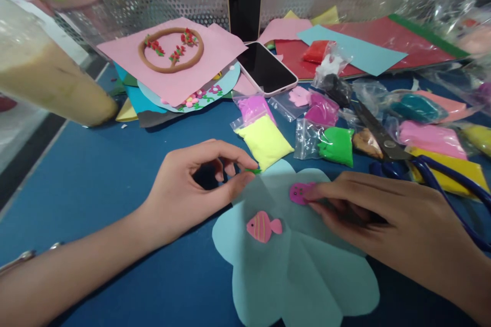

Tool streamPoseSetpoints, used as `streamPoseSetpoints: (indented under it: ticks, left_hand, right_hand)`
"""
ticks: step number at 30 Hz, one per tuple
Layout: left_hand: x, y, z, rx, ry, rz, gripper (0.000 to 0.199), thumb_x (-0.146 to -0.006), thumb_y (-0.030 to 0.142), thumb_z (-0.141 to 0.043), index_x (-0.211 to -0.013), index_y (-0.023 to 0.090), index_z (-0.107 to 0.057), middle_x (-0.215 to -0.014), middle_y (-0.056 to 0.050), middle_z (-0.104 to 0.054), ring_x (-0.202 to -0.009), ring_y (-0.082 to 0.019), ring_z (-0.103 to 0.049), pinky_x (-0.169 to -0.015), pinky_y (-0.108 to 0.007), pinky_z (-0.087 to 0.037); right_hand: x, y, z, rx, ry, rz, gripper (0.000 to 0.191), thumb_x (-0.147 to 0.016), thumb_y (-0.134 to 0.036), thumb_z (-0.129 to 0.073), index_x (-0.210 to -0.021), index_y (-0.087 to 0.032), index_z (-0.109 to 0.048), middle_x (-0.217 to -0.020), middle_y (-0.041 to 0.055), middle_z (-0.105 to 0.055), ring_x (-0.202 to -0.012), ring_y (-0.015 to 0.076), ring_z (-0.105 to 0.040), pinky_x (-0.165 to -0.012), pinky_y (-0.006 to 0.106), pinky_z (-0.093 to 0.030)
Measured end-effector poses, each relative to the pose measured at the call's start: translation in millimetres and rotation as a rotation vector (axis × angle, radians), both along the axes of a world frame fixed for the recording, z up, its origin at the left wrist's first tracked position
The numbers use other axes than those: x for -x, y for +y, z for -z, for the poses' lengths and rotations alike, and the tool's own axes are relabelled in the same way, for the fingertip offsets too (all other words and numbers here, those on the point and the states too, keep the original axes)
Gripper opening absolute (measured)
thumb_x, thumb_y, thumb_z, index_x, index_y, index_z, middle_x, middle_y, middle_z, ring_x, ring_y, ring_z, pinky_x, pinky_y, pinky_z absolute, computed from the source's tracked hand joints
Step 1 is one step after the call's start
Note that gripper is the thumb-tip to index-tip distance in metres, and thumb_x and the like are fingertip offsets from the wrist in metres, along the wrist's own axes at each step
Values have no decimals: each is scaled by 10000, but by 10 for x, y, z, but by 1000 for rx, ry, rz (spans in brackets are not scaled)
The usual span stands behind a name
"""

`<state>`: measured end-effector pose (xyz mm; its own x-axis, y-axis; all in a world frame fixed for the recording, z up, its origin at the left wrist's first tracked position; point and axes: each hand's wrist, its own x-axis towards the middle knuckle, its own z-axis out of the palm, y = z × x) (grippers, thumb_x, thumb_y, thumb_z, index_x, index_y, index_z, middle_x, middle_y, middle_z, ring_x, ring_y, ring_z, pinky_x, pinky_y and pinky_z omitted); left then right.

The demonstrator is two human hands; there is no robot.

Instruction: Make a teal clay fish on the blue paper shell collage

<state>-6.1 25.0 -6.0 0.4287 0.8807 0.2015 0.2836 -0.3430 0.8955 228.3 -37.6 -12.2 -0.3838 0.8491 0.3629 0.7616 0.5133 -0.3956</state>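
A light blue scalloped paper (264, 286) with fold lines lies on the blue table. On it rests a pink clay fish (262, 227) with yellowish stripes. My left hand (207, 184) pinches a small piece of green clay (253, 170) between thumb and forefinger at the paper's upper left edge. At the upper right of the paper, the fingertips of my right hand (368, 214) close on a small purple clay piece (298, 193) with a dark eye dot; its right end is partly covered by them.
Bags of yellow clay (265, 140) and green clay (336, 145) lie beyond the paper. Blue-handled scissors (391, 145) are at right, partly behind my right hand. A phone (267, 67), pink paper with a clay ring (172, 79) and a drink cup (49, 69) stand farther back.
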Motion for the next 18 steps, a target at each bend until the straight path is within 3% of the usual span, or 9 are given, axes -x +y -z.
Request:
streamPoseSetpoints:
  ticks: [6,18]
  left_hand:
    - [10,-6,3,-19,8,8,61,-757,158,-663,-794,201,-686,-741,5,-683,-587,-92,-556,-523,-210,-450]
    - [-5,-3,2,-12,0,4,49,-755,161,-668,-780,200,-683,-739,4,-684,-585,-93,-558,-522,-213,-452]
  right_hand:
    - [6,-5,3,-159,-84,-71,213,-847,-104,-498,-783,-216,-667,-674,-18,-682,-598,100,-646,-559,187,-480]
    - [1,-9,0,-162,-85,-8,236,-852,-114,-475,-779,-227,-669,-644,-15,-669,-525,99,-621,-542,204,-484]
